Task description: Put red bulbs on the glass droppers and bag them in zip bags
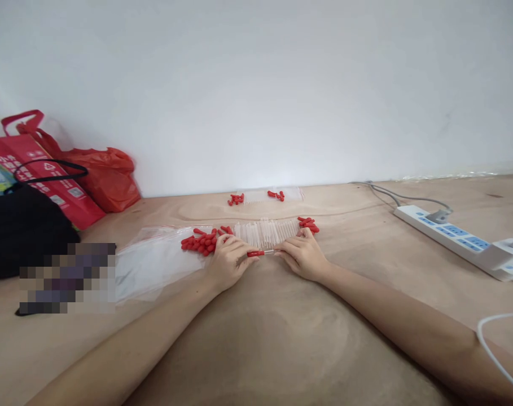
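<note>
My left hand (228,260) is closed on a red rubber bulb (255,254), pinched between thumb and fingers. From the bulb's right end a thin clear tube (269,251) runs across to my right hand (302,255), whose fingertips grip its other end. Whether the tube sits inside the bulb or only touches it, I cannot tell. Just beyond both hands lies a row of clear tubes (264,232), side by side. A heap of red bulbs (200,242) rests left of the row, and a smaller group of red bulbs (308,224) is by my right fingers.
Clear plastic bags (150,262) lie flat at left. Farther back, another clear bag (295,193) has red bulbs (236,199) near it. Red bags (106,175) and a black bag (27,225) stand far left. A white power strip (451,237) with cables is at right.
</note>
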Tool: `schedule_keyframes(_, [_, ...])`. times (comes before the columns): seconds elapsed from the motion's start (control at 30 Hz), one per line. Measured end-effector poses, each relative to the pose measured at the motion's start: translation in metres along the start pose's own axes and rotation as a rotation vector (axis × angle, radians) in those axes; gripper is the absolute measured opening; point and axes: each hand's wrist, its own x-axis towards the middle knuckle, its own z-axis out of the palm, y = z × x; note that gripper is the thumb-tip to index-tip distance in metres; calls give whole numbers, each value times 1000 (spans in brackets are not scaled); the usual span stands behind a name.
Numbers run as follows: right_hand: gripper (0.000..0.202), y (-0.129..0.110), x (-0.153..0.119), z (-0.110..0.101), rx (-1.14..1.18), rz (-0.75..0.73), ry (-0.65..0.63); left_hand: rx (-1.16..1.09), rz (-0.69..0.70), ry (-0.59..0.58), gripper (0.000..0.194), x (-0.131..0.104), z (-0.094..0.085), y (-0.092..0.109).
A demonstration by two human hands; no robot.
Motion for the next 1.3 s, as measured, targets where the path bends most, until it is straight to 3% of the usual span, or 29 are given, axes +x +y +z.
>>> schedule_keyframes(0.47, [20,-5,2,-4,-106,-67,-11,91,-72,19,14,-2,1,-1])
schedule_keyframes(0.53, [20,-5,3,-5,-118,-37,17,117,-143,23,31,-2,2,-3])
schedule_keyframes(0.63, [19,1,5,-6,-110,94,114,147,-203,-5,61,-3,4,-6])
schedule_keyframes(0.8, [21,35,7,-16,-129,521,216,145,-156,-104,29,-5,7,-8])
schedule_keyframes(0.93, [24,69,4,-32,-223,886,55,134,-171,-101,24,-4,8,-7])
schedule_keyframes(1.03, [23,85,0,-43,-292,1055,-141,127,-174,-87,23,-4,8,-5])
schedule_keyframes(1.17, [23,89,1,-51,-242,1147,-356,116,-195,-97,23,-3,7,-2])
schedule_keyframes(1.3, [23,86,6,-52,-106,1128,-523,114,-213,-114,23,-2,5,0])
